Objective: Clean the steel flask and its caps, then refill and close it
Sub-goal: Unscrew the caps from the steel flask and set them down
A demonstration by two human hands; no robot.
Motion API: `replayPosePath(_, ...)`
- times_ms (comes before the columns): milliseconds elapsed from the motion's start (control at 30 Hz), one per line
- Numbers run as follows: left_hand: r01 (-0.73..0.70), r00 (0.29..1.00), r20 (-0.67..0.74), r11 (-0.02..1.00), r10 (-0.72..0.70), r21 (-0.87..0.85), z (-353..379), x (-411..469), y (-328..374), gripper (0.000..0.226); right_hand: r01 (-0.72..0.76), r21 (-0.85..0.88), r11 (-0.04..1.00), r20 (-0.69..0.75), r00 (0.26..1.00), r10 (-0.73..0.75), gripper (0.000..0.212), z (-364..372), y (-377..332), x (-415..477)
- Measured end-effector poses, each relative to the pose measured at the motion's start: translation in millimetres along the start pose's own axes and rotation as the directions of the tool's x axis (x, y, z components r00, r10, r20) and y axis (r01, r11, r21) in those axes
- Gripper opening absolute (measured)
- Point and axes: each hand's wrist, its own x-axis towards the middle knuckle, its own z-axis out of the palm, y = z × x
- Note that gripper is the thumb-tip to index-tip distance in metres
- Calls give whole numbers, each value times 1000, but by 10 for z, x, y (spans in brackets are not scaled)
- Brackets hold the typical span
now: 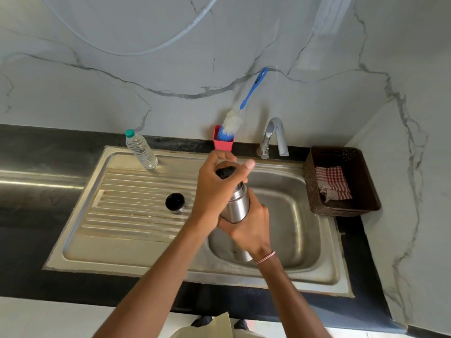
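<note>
1. My right hand [251, 231] is nearest to me. Its fingers are wrapped round the lower body of the steel flask [238, 206] and grip it firmly. A thin band sits on that wrist.
2. I hold the flask in the air over the sink basin [300, 230], with its top leaning away from me. Its base shows just below my right wrist.
3. My left hand [212, 191] reaches over the flask's top. Its fingers and thumb are curled round the black inner cap [225, 172], which sits at the flask's mouth. I cannot tell whether the cap is screwed in or loose.
4. To the left of my hands, the outer cap [175, 203] lies on the ribbed drainboard [136, 215], apart from the flask, with its dark inside showing.
5. To the right of the basin, a brown basket [366, 203] stands on the black counter [36, 215]. It holds a red checked cloth [333, 182].
6. Farther back on the left, a clear water bottle [141, 151] with a green top stands on the sink's rear edge.
7. Behind my left hand, a red holder [223, 143] stands against the marbled wall [122, 81]. A bottle brush [231, 124] rests in it bristles down, its blue handle leaning on the wall.
8. Just to the right of the holder is the chrome tap [275, 136].
</note>
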Motion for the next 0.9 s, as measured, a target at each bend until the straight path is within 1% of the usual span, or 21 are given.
replayPosePath(33, 48, 988, 150, 994, -33, -100, -62, 38, 32, 31, 3, 97, 995, 79, 997, -11, 61, -65, 35, 51)
replayPosePath(67, 82, 957, 289, 986, -36, -148, -117, 72, 70, 29, -4, 193, 981, 157, 987, -27, 61, -118, 66, 96)
replayPosePath(100, 91, 924, 383, 984, -26, -153, -149, 94, 102, 26, -13, 269, 963, 221, 974, -48, 61, -154, 80, 123)
replayPosePath(133, 86, 905, 425, 986, -17, -143, -160, 100, 123, 22, -20, 313, 949, 262, 963, -66, 61, -176, 90, 142)
replayPosePath(167, 76, 903, 430, 989, -13, -130, -144, 104, 142, 19, -18, 326, 945, 274, 959, -76, 61, -188, 93, 158)
replayPosePath(200, 63, 917, 399, 992, -13, -114, -107, 104, 167, 21, -13, 320, 947, 264, 961, -76, 61, -195, 93, 172)
replayPosePath(267, 39, 963, 268, 996, -15, -84, 5, 82, 199, 32, -7, 271, 963, 186, 982, -45, 59, -190, 64, 182)
replayPosePath(300, 43, 984, 179, 995, -28, -85, 71, 62, 204, 35, -3, 203, 979, 128, 991, -23, 60, -173, 36, 172)
replayPosePath(333, 57, 996, 69, 994, -50, -91, 141, 36, 203, 35, 6, 90, 996, 62, 998, -11, 61, -144, 6, 155)
replayPosePath(400, 53, 990, -129, 997, -59, -52, 246, -27, 178, 36, -3, -210, 978, -94, 995, -17, 60, -82, -52, 105)
replayPosePath(433, 42, 986, -162, 999, -46, -28, 277, -51, 168, 39, -14, -280, 960, -149, 988, -29, 59, -70, -74, 88)
replayPosePath(467, 36, 988, -149, 999, -41, -32, 284, -60, 163, 42, -14, -270, 963, -154, 988, -28, 58, -83, -73, 85)
replayPosePath(500, 50, 994, -96, 997, -56, -65, 265, -54, 171, 45, -3, -191, 982, -112, 994, -19, 57, -121, -55, 97)
replayPosePath(567, 112, 990, 104, 986, -99, -125, 140, 5, 196, 46, 11, 63, 998, 74, 997, -15, 57, -237, 7, 144)
replayPosePath(633, 114, 944, 319, 991, -87, -66, 16, 55, 237, 39, 9, 262, 965, 255, 964, -78, 58, -347, 60, 175)
replayPosePath(667, 105, 921, 381, 993, -79, -49, -14, 61, 246, 36, 6, 309, 951, 310, 945, -107, 59, -377, 76, 189)
replayPosePath(700, 108, 916, 393, 993, -79, -51, -15, 61, 243, 35, 8, 326, 945, 333, 935, -122, 60, -389, 81, 196)
replayPosePath(733, 110, 929, 360, 992, -82, -57, 11, 51, 250, 37, 18, 314, 949, 317, 941, -122, 60, -381, 87, 200)
replayPosePath(800, 94, 975, 206, 993, -78, -71, 124, 22, 255, 45, 45, 197, 979, 188, 979, -83, 56, -324, 53, 186)
replayPosePath(833, 82, 992, 98, 995, -76, -58, 194, 4, 252, 48, 50, 76, 996, 94, 994, -57, 55, -284, 30, 174)
replayPosePath(900, 80, 992, -94, 997, -79, 1, 287, -39, 240, 54, 39, -185, 982, -69, 996, -53, 54, -210, -18, 146)
